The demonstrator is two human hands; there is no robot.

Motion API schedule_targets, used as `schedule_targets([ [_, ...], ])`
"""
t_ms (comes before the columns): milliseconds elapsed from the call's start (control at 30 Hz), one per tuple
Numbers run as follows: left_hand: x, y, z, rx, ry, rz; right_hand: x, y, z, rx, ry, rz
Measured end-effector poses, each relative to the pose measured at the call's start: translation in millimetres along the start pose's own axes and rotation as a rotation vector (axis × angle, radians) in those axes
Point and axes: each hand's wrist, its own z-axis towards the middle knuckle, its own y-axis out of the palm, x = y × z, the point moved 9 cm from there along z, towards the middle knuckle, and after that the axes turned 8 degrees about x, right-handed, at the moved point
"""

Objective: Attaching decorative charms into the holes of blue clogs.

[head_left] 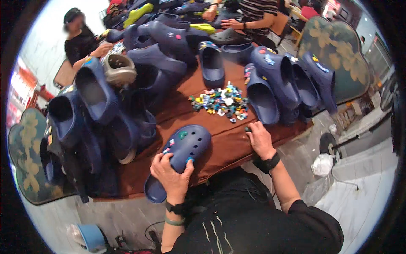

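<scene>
My left hand (169,171) grips a navy clog (198,146) across its upper, near the table's front edge. The toe points away from me. A green charm and a few other small coloured charms sit in the clog's holes. To the right, my right hand (261,142) is closed in a pinch on a small dark charm (248,129), too small to make out its shape. Beyond both hands lies a pile of loose coloured charms (222,101) on the brown-covered table (173,112).
Navy clogs are heaped on the left (95,91), and more stand with charms on the right (264,99). A single clog (211,63) is behind the pile. A beige clog (119,70) lies on the left heap. Two people work across the table. A blue bin (92,237) stands on the floor.
</scene>
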Motion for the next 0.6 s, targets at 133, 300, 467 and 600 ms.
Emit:
schedule_targets([
  [133, -4.6, 0.8, 0.6, -0.006, -0.029, 0.007, 3.1, 4.3, 5.5, 0.019, -0.019, 0.147],
  [300, -7.0, 0.9, 2.2, -0.029, -0.055, 0.010, 22.9, 14.9, 11.2, -0.029, 0.080, 0.189],
  [467, -8.4, 0.7, 5.3, -0.025, -0.077, -0.016, 16.6, 15.6, 18.9, -0.266, 0.297, 0.259],
  [600, -6.9, 0.9, 5.3, -0.010, -0.071, -0.021, -21.9, 18.3, 12.2, -0.266, 0.270, 0.546],
])
